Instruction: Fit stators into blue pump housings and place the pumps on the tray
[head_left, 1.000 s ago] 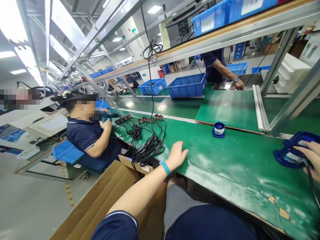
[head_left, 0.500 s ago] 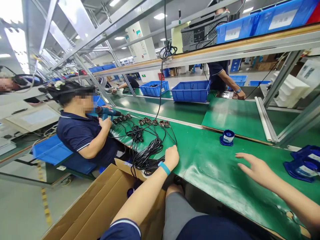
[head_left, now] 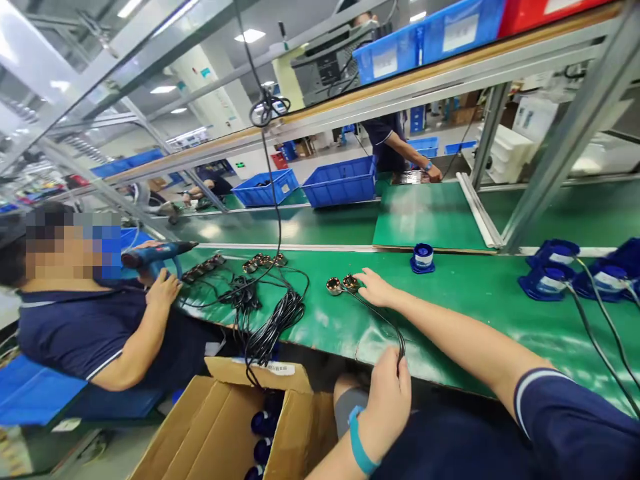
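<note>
My left hand (head_left: pixel 389 393), with a blue wristband, is closed around black cables (head_left: pixel 400 340) near the front of the bench. These cables run up to two round copper-and-silver metal parts (head_left: pixel 333 287) lying on the green mat. My right hand (head_left: pixel 377 288) reaches across to the right-hand metal part (head_left: pixel 351 283); its fingers are apart at that part's edge, and whether they touch it is unclear. Left of these lie more round metal parts (head_left: pixel 257 263) and a coiled bundle of black cable (head_left: pixel 280 323). One blue housing (head_left: pixel 423 258) with a white label stands beyond my right forearm.
Several blue housings (head_left: pixel 553 277) with cables stand at the right. An open cardboard box (head_left: pixel 200 427) holding blue parts is below the bench. A co-worker (head_left: pixel 95 327) at left holds a power drill (head_left: pixel 157 253). Blue bins (head_left: pixel 340 181) and a metal frame (head_left: pixel 530 140) stand behind.
My left hand has drawn cables toward me, and two metal parts now lie farther right, apart from the row. My right hand has moved left to them. The view has turned right.
</note>
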### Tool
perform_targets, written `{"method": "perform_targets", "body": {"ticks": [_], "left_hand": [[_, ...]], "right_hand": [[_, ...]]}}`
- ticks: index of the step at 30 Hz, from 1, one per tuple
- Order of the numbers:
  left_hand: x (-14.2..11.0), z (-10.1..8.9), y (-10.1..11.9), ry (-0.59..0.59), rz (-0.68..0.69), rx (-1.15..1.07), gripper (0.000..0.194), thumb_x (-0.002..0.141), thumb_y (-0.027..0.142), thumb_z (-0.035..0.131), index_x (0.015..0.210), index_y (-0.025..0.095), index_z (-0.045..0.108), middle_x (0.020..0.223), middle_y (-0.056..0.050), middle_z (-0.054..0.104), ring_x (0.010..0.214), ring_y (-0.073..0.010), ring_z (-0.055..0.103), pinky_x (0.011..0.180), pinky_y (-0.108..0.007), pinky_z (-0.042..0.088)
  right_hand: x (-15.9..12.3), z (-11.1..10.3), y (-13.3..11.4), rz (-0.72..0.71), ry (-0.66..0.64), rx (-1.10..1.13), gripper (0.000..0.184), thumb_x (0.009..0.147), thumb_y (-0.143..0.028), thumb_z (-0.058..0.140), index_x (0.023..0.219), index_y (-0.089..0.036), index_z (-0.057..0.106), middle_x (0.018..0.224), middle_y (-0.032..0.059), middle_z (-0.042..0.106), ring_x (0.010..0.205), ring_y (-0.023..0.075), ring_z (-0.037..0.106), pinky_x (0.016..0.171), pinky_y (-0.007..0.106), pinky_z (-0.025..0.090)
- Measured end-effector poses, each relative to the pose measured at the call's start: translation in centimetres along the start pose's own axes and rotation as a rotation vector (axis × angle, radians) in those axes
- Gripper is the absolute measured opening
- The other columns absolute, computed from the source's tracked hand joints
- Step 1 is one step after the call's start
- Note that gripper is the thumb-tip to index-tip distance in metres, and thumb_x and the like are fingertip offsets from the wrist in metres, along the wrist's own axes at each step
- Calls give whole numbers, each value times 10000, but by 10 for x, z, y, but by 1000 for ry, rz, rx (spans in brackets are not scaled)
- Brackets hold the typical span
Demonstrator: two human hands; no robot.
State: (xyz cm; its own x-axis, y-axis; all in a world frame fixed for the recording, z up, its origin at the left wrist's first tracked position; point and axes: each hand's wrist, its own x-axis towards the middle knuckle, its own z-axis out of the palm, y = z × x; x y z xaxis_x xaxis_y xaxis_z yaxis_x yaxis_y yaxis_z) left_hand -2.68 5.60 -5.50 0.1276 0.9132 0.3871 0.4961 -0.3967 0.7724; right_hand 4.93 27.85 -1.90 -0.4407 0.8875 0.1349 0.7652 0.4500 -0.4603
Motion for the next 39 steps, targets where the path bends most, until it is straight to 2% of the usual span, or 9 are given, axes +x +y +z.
{"method": "perform_targets", "body": {"ticks": [5, 9, 12, 17, 22, 26, 32, 36, 39], "left_hand": [[-43, 14, -21, -166, -196, -249, 335, 1019, 419, 400, 969, 187, 637, 843, -83, 707, 781, -189, 676, 746, -308, 549], [-51, 2, -53, -54, -359, -347, 444, 941, 599, 503, 935, 178, 642, 861, -107, 742, 785, -219, 725, 658, -309, 589], [-34, -16, -58, 10, -372, -324, 475, 884, 643, 569, 916, 174, 644, 792, -92, 732, 685, -210, 711, 585, -299, 579], [67, -18, -31, 65, 2, -94, 332, 959, 477, 496, 968, 188, 659, 931, -104, 717, 871, -216, 700, 830, -377, 593], [217, 46, 1, -32, 210, 78, 630, 850, 346, 645, 1421, 141, 474, 1528, -219, 426, 1462, -347, 383, 1184, -544, 374], [276, 97, 14, -169, 184, 186, 734, 785, 223, 686, 1458, 68, 437, 1612, -278, 242, 1535, -407, 216, 1245, -557, 249], [217, 116, -5, -33, 281, 130, 590, 800, 246, 661, 1362, 143, 514, 1312, -188, 560, 1285, -333, 541, 1118, -537, 436], [162, 114, -16, 126, 81, -64, 844, 748, 378, 766, 1458, 169, 358, 1289, -169, 595, 1158, -278, 629, 1021, -473, 516], [146, 114, -18, 96, -30, -172, 755, 728, 360, 779, 1376, 185, 434, 1282, -151, 629, 1136, -263, 651, 1004, -444, 523]], "right_hand": [[-17, 10, 6, -76, 27, -50, 328, 894, -219, 710, 1213, -158, 669, 1227, 147, 595, 1137, 278, 598, 998, 401, 492], [-43, 9, 24, -7, 114, -7, 182, 924, -213, 702, 1096, -157, 682, 1126, 101, 638, 999, 204, 646, 912, 317, 523], [-78, -2, 42, 10, 361, 128, 135, 904, -171, 714, 1034, -159, 678, 1124, 94, 655, 1054, 194, 637, 954, 313, 520], [-147, -36, 47, -120, 932, 311, 110, 945, -257, 660, 1030, -194, 691, 1235, 118, 651, 1133, 213, 636, 1007, 369, 539], [-174, -64, 43, -203, 1105, 278, 161, 959, -297, 640, 1084, -204, 682, 1343, 141, 602, 1174, 221, 635, 960, 351, 587], [-167, -75, 62, -134, 1239, 256, 119, 960, -294, 638, 1026, -202, 673, 1233, 135, 652, 1136, 229, 646, 991, 387, 579], [-166, -81, 73, 21, 1170, 306, 134, 957, -255, 611, 1050, -190, 683, 1188, 130, 653, 1092, 234, 648, 966, 381, 580], [-169, -78, 71, -10, 995, 305, 135, 964, -280, 612, 1018, -203, 708, 1134, 100, 678, 1109, 220, 639, 1013, 359, 544], [-169, -74, 71, -36, 819, 239, 131, 956, -269, 605, 995, -206, 713, 1168, 97, 673, 1136, 220, 630, 1007, 351, 538]]}}
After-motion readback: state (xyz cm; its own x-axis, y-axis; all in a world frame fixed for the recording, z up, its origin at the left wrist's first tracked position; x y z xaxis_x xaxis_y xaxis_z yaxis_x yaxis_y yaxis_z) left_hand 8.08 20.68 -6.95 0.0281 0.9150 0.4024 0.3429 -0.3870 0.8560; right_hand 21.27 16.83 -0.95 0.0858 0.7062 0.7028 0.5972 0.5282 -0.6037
